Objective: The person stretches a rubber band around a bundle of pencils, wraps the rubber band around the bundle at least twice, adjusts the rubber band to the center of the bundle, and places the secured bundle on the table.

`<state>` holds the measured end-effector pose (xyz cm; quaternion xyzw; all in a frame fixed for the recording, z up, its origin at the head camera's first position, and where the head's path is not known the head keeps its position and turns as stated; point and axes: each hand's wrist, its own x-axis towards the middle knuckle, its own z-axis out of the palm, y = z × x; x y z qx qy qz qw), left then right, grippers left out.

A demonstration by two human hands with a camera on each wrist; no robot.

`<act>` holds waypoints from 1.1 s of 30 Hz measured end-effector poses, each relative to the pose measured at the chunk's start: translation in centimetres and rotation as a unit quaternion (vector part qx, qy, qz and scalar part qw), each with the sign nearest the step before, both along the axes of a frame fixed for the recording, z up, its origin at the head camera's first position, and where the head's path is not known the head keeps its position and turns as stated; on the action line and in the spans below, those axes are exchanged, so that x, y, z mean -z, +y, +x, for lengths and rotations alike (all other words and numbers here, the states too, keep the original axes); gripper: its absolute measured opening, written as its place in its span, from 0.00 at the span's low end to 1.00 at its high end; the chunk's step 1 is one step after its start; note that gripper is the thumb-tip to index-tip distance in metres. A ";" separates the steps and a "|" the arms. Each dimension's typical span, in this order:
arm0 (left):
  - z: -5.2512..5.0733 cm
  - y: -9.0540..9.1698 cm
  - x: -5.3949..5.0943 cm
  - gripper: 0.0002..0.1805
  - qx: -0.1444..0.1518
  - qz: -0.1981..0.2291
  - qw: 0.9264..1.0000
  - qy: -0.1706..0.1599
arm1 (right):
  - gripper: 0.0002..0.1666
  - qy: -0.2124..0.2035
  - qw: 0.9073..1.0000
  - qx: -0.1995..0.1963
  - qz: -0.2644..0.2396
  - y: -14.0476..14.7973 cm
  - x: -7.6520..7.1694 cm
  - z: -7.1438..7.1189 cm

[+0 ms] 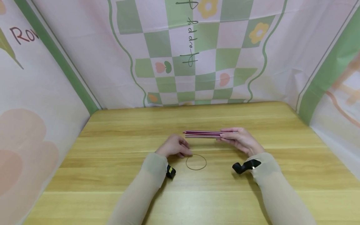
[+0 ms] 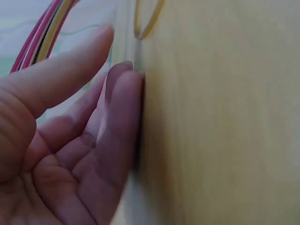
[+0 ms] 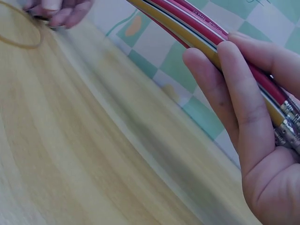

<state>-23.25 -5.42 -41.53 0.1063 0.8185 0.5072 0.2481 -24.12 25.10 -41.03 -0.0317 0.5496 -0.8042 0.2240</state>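
Right wrist alone, likely ferrules [image 3: 289, 131], on pencils [image 3: 197, 25]

left grip [image 1: 175, 146] bends loosely, right grip [image 1: 244, 140] pinches

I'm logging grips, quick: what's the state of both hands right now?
Left hand: open, holding nothing, beside the thin, round tan band.
Right hand: closed, holding a bundle of slim red and yellow pencils with metal ends.
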 end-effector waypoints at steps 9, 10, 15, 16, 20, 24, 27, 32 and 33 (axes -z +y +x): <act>1.6 1.5 -0.9 0.06 0.090 -0.166 0.975 0.115 | 0.16 -0.002 1.000 0.000 -0.020 0.1 0.1 0.1; 1.6 1.5 -0.9 0.06 0.094 -0.165 0.975 0.114 | 0.16 -0.002 1.000 0.001 -0.019 0.1 0.1 0.1; 1.7 1.2 -1.0 0.05 0.079 -0.098 0.989 0.073 | 0.15 -0.001 1.000 0.007 -0.008 0.0 0.4 0.1; 1.7 1.1 -1.0 0.05 0.073 -0.074 0.993 0.060 | 0.15 -0.001 1.000 0.008 -0.004 0.0 0.4 0.1; 1.5 1.0 -1.1 0.07 0.057 0.032 0.998 0.011 | 0.16 -0.002 1.000 0.013 -0.005 0.0 0.6 0.0; 1.3 1.2 -0.9 0.08 0.038 0.115 0.992 -0.032 | 0.16 -0.003 1.000 0.017 -0.009 0.0 0.6 -0.1; 1.2 1.3 -0.7 0.09 0.025 0.159 0.985 -0.059 | 0.16 -0.004 1.000 0.018 -0.009 0.0 0.6 -0.1; 1.4 1.2 -0.8 0.16 0.038 0.209 0.973 -0.087 | 0.15 0.001 1.000 0.018 -0.005 0.0 0.8 -0.1; 1.4 1.2 -0.9 0.17 0.039 0.217 0.971 -0.091 | 0.14 0.002 1.000 0.018 -0.004 0.0 0.8 -0.1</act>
